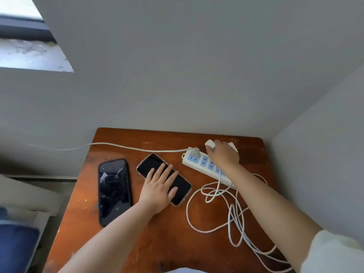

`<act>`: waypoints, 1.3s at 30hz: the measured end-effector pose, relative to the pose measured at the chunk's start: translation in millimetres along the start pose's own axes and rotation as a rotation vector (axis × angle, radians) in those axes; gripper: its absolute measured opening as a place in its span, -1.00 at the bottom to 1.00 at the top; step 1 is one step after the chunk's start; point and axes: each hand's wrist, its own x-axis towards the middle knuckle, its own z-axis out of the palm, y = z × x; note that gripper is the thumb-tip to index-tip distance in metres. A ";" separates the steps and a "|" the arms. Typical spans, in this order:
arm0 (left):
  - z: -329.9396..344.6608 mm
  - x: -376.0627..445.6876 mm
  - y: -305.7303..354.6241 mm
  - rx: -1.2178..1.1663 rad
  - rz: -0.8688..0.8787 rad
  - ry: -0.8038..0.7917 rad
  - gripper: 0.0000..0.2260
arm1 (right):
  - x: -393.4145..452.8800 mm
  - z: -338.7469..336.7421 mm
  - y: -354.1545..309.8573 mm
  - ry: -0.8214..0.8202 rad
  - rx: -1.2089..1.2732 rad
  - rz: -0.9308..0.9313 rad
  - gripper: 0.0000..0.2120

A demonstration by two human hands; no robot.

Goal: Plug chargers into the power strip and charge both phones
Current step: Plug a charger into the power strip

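- Right now your right hand (222, 154) is curling its grip around a white charger (209, 143) at the far edge of the surface (165, 223), just beyond the power strip (204, 166) at about one o'clock.
- Your left hand (159, 190) is lying flat and unclenched, grasping nothing, pressing on the cased phone (149, 164) near the centre; the cracked phone (114, 191) is lying beside it at nine o'clock, untouched.
- Only the strip's own lead appears to be plugged in at its near end; the blue sockets alongside are looking free, though your wrist is hiding some.
- Watch the loose cables (226, 209) tangling at four o'clock: lifting the charger could be dragging a loop over the strip or snagging your forearm.
- A second plug (233, 147) is sitting behind your knuckles; you risk nudging it off the back edge.
- Pushing in at a slant could be sliding the strip, since neither hand is bracing it.
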 end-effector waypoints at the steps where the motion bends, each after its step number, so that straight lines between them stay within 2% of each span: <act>1: -0.3 1.1 0.2 -0.003 -0.003 0.001 -0.54 | 4.3 1.3 -1.2 -0.021 0.042 0.019 -0.60; 4: -1.3 3.6 1.4 -0.009 -0.007 -0.003 -0.55 | 10.0 -0.6 -4.0 -0.087 0.161 0.014 -0.65; 7: -2.4 5.3 2.1 0.003 0.002 -0.021 -0.54 | 1.5 -12.2 1.3 -0.096 0.210 -0.072 -0.64; 11: -5.3 7.9 2.5 0.027 0.046 -0.009 -0.52 | -22.3 -33.8 21.5 -0.028 0.122 -0.265 -0.59; 15: -12.4 16.4 13.0 0.043 0.138 0.027 -0.52 | -37.6 -37.0 23.4 -0.120 -0.006 -0.390 -0.56; 21: -19.6 36.0 26.2 -0.013 0.112 0.004 -0.52 | -37.7 -38.5 27.1 -0.226 -0.111 -0.362 -0.53; 29: -20.5 44.3 20.4 -0.055 0.184 -0.013 -0.54 | -34.3 -48.8 14.1 -0.201 -0.137 -0.357 -0.57; 37: -21.7 45.4 17.3 -0.048 0.239 -0.003 -0.54 | -25.2 -51.1 -15.4 -0.277 -0.415 -0.423 -0.83; 39: -20.5 45.5 16.2 -0.057 0.244 -0.001 -0.54 | -24.9 -49.5 -18.2 -0.277 -0.440 -0.406 -0.85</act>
